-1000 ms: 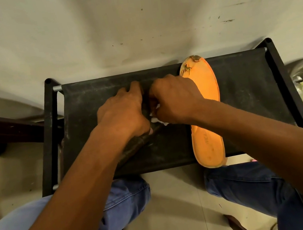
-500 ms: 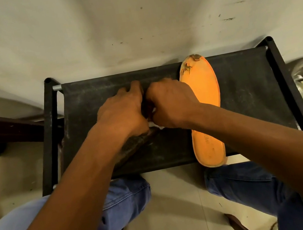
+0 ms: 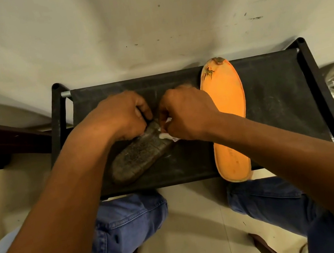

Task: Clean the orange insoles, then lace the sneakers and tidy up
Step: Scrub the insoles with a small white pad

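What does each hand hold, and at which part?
Left hand grips the dark insole at its far end. Right hand pinches a white wipe against it.

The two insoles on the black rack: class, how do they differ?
The orange insole lies bright side up, straight and untouched; the dark insole shows a grimy speckled face, lies slanted, and is held by the left hand beside the right hand. Both rest on the rack.
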